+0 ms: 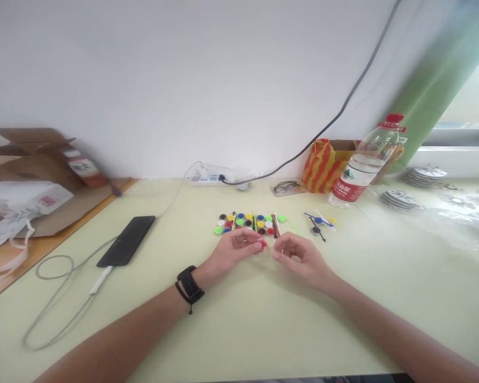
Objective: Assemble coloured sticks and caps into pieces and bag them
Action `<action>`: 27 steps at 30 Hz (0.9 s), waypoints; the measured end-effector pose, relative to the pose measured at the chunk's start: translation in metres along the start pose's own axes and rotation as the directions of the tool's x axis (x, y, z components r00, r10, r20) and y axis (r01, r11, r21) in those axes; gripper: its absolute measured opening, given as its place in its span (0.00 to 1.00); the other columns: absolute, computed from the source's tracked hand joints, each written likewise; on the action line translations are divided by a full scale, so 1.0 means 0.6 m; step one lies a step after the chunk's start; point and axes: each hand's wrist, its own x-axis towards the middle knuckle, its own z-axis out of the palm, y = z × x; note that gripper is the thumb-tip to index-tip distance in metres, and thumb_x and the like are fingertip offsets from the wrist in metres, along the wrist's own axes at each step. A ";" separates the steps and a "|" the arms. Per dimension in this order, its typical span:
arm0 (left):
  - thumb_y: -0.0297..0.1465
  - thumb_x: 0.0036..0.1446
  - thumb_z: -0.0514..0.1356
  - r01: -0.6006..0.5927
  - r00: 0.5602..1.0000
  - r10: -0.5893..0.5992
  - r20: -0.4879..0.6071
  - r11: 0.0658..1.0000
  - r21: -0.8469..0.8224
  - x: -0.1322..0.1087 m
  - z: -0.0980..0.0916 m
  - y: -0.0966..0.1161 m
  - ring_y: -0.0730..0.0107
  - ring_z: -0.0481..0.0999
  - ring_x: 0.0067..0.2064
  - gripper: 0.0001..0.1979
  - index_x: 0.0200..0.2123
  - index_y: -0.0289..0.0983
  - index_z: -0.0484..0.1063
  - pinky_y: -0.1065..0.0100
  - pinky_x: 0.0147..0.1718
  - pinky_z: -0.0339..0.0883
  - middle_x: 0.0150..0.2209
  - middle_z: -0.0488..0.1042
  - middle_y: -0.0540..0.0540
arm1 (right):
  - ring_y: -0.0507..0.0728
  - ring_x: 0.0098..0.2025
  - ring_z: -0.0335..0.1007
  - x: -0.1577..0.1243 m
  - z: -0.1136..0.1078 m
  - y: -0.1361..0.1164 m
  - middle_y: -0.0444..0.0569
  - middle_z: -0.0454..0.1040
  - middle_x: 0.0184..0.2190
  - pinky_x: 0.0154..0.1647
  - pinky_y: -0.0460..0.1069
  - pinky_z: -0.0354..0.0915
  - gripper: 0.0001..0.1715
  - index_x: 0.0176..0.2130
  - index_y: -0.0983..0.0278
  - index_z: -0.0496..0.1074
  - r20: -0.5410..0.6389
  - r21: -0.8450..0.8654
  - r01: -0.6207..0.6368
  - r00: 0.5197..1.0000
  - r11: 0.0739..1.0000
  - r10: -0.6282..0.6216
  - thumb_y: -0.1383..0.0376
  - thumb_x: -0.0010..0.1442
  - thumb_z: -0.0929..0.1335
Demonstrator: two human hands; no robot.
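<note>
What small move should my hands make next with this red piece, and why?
Probably bring the right hand slightly leftward to pinch the small red plastic piece: the left hand holds it at its fingertips, and the right fingertips sit just apart.

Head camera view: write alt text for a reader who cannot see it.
The left hand pinches a small red piece over a pale green table, the right hand close beside it. Beyond lie coloured discs, a phone and a water bottle.

Phone (126, 241) left of disc rows (247, 222), bottle (361, 170) right behind them, all on table (243, 330).
</note>
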 end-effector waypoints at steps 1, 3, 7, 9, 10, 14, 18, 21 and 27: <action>0.36 0.56 0.73 0.001 1.000 -0.001 0.008 1.000 0.008 0.000 0.000 0.000 0.60 0.81 0.46 0.16 0.44 0.36 0.77 0.61 0.50 0.73 0.43 0.82 0.42 | 0.51 0.28 0.66 -0.001 0.003 0.001 0.47 0.75 0.37 0.28 0.47 0.64 0.14 0.43 0.60 0.72 -0.016 -0.019 0.014 1.000 1.000 -0.015 0.54 0.64 0.72; 0.36 0.56 0.73 0.011 1.000 -0.011 0.024 0.999 0.031 -0.002 0.000 0.000 0.60 0.81 0.47 0.16 0.44 0.36 0.77 0.61 0.50 0.73 0.43 0.82 0.42 | 0.51 0.28 0.68 -0.004 0.009 0.004 0.48 0.76 0.42 0.29 0.47 0.66 0.15 0.49 0.58 0.70 -0.021 -0.069 0.043 0.999 0.997 -0.045 0.57 0.64 0.71; 0.37 0.58 0.72 0.021 0.998 -0.023 0.055 0.999 0.050 -0.003 0.003 0.002 0.59 0.81 0.48 0.15 0.44 0.36 0.77 0.61 0.51 0.73 0.44 0.82 0.41 | 0.50 0.28 0.69 -0.007 0.012 0.008 0.48 0.76 0.44 0.30 0.47 0.68 0.15 0.52 0.57 0.70 0.013 -0.163 0.083 0.997 0.983 -0.082 0.60 0.65 0.69; 0.37 0.58 0.72 0.025 0.998 -0.029 0.058 0.998 0.053 -0.003 0.003 0.003 0.59 0.81 0.48 0.15 0.44 0.36 0.77 0.61 0.51 0.72 0.44 0.82 0.41 | 0.51 0.28 0.69 -0.007 0.010 0.009 0.48 0.76 0.44 0.30 0.47 0.68 0.17 0.53 0.56 0.69 0.027 -0.185 0.083 0.996 0.979 -0.079 0.62 0.65 0.69; 0.37 0.57 0.72 0.028 0.998 -0.031 0.056 0.998 0.054 -0.002 0.003 0.002 0.60 0.81 0.48 0.15 0.44 0.36 0.77 0.61 0.51 0.72 0.44 0.82 0.42 | 0.51 0.28 0.68 -0.007 0.010 0.010 0.48 0.75 0.44 0.29 0.47 0.68 0.20 0.56 0.55 0.68 0.031 -0.192 0.079 0.997 0.978 -0.075 0.62 0.65 0.69; 0.37 0.56 0.73 0.037 0.998 -0.039 0.042 0.998 0.047 -0.002 0.002 0.001 0.61 0.81 0.46 0.16 0.44 0.37 0.77 0.61 0.50 0.73 0.43 0.82 0.42 | 0.51 0.28 0.68 -0.007 0.010 0.016 0.49 0.73 0.46 0.30 0.49 0.70 0.44 0.71 0.50 0.50 0.003 -0.160 0.056 0.998 0.985 -0.056 0.61 0.63 0.70; 0.37 0.55 0.74 0.025 0.999 -0.026 0.020 0.999 0.035 -0.002 0.002 0.002 0.60 0.81 0.46 0.17 0.43 0.36 0.77 0.60 0.50 0.73 0.43 0.82 0.41 | 0.51 0.28 0.68 -0.006 0.012 0.016 0.47 0.71 0.46 0.32 0.51 0.71 0.56 0.74 0.50 0.34 -0.040 -0.013 -0.004 0.999 1.000 0.004 0.57 0.63 0.71; 0.37 0.54 0.74 0.015 1.000 -0.015 0.003 0.999 0.029 -0.003 0.002 0.003 0.58 0.81 0.47 0.17 0.43 0.36 0.77 0.59 0.51 0.72 0.43 0.82 0.41 | 0.50 0.26 0.63 -0.004 0.005 0.004 0.44 0.70 0.37 0.28 0.48 0.65 0.23 0.56 0.57 0.70 0.024 0.008 -0.061 0.998 0.998 0.061 0.52 0.65 0.70; 0.36 0.55 0.74 0.009 1.000 -0.009 -0.006 1.000 0.029 -0.002 0.003 0.002 0.58 0.81 0.47 0.17 0.43 0.35 0.76 0.59 0.51 0.72 0.44 0.82 0.41 | 0.50 0.24 0.54 -0.001 -0.009 -0.011 0.41 0.60 0.23 0.26 0.48 0.56 0.29 0.22 0.63 0.63 0.102 0.051 -0.014 0.995 0.999 0.009 0.48 0.68 0.67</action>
